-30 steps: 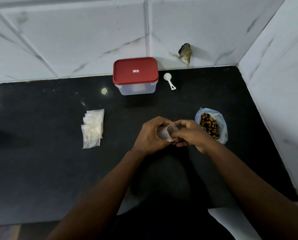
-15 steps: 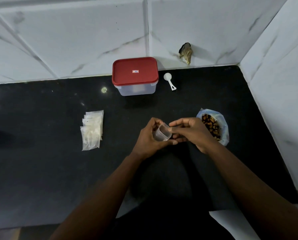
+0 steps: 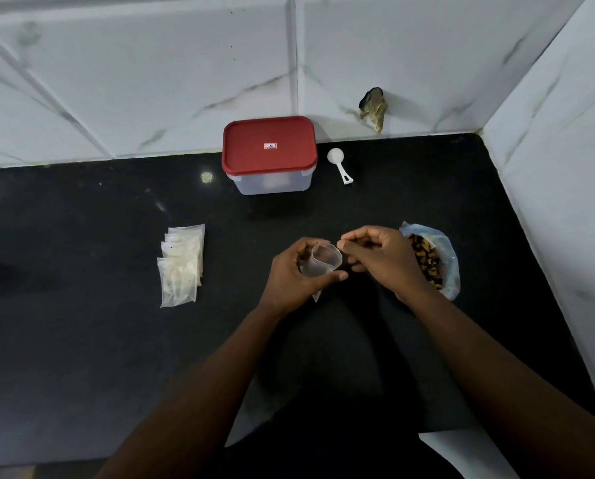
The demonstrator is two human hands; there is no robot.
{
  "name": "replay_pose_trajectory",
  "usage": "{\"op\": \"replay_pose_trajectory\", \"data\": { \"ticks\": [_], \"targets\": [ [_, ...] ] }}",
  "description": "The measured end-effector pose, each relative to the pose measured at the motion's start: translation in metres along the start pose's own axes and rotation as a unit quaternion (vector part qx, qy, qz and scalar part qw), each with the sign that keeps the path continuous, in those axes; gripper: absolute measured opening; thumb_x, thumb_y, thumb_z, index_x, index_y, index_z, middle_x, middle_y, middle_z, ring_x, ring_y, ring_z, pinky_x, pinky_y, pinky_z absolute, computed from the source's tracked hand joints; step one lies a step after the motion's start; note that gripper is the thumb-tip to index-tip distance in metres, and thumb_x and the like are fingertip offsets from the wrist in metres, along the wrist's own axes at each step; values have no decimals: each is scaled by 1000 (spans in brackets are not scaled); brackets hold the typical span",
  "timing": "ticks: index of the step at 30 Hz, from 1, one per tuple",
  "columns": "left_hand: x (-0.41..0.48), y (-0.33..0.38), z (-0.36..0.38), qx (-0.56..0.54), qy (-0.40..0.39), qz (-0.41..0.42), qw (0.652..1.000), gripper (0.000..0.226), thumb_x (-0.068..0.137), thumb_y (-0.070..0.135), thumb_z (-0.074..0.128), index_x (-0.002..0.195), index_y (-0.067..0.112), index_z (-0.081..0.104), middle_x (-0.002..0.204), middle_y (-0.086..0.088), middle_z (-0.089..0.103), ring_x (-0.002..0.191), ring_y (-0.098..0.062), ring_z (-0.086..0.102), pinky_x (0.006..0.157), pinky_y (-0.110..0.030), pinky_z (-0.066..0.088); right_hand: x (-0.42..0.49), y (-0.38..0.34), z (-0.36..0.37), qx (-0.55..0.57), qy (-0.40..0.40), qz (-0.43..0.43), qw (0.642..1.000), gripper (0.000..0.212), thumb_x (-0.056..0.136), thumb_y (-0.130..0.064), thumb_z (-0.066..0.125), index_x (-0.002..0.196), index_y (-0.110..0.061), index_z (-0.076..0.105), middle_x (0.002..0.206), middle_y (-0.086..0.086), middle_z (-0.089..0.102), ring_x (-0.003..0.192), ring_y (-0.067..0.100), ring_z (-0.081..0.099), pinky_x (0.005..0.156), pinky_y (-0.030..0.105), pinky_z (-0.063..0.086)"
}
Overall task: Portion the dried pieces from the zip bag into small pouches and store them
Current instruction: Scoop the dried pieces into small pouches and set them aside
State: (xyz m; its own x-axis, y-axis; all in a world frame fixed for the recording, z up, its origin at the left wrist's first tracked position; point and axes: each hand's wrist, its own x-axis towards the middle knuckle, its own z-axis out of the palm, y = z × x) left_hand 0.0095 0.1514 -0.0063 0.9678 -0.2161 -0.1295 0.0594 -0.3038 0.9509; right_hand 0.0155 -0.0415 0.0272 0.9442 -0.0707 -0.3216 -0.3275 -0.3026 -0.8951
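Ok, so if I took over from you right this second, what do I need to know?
Left hand: grips one small clear plastic pouch, mouth open, looks empty.
Right hand: fingers curled, fingertips at the pouch's rim; unclear whether they pinch it.
Open bluish zip bag of brown dried pieces: on the black counter, right of the right hand.
Pile of small clear pouches: to the left.
Clear box with a red lid, shut, and white plastic scoop: at the back wall.
Done: one pouch opened. Left: fill it, close it, do the others, store them, probably in the box.
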Motion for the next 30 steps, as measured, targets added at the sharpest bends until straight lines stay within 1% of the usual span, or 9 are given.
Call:
{"op": "replay_pose_trajectory", "data": {
  "ticks": [6,9,10,14,18,22,25,28,30],
  "targets": [
    [18,1,-1,-6,10,-8,1000,57,71,38,94,119,33,65,118,15,70,112,-4,67,98,-42,58,47,0,1,-97,55,-57,992,11,89,-24,77,100,-25,75,86,-10,73,80,-1,70,77,23,60],
    [32,4,-1,-8,16,-4,1000,57,71,37,94,120,30,65,117,15,70,111,-2,67,98,-39,58,74,-1,4,-133,75,-75,985,15,89,-19,77,104,-19,76,87,-11,73,78,-5,67,74,6,51],
    [37,5,-1,-8,17,-1,1000,57,71,37,94,120,29,66,117,14,70,111,-3,67,98,-39,58,83,0,5,-140,87,-81,983,16,88,-18,77,105,-17,76,88,-9,74,78,-5,66,73,4,49],
    [57,6,-1,-14,27,12,999,58,71,35,94,120,25,66,116,12,71,110,-4,68,97,-36,58,118,1,4,-159,130,-87,975,24,85,-15,81,107,-11,75,92,0,74,81,6,68,82,20,57],
    [75,9,-1,-12,23,20,999,58,72,34,93,121,25,65,117,13,71,111,-2,67,96,-30,56,148,-1,2,-195,154,-80,965,29,82,-16,83,110,-13,73,96,1,72,83,7,64,80,23,54],
    [88,8,-1,-12,17,20,1000,58,72,31,93,122,23,65,115,14,71,110,0,66,93,-20,55,174,0,4,-211,167,-53,962,41,79,-22,87,115,-13,69,105,5,67,89,14,65,80,29,55],
    [94,6,0,-7,12,24,1000,58,73,30,93,123,23,65,116,13,71,111,-2,67,93,-20,54,187,0,8,-235,160,-36,958,47,79,-28,87,119,-13,66,113,7,65,96,19,66,83,33,56],
    [97,6,1,-7,11,24,1000,57,72,29,94,122,25,65,116,14,70,110,0,66,91,-14,52,196,1,11,-259,152,-23,954,46,81,-28,85,120,-11,66,114,8,65,99,22,66,85,38,57],
    [98,6,0,-8,9,24,1000,57,73,29,93,122,25,65,116,14,70,111,1,66,91,-13,51,199,3,11,-269,145,-6,952,40,84,-24,83,119,-11,68,112,9,68,98,23,68,86,39,58]
  ]
}}
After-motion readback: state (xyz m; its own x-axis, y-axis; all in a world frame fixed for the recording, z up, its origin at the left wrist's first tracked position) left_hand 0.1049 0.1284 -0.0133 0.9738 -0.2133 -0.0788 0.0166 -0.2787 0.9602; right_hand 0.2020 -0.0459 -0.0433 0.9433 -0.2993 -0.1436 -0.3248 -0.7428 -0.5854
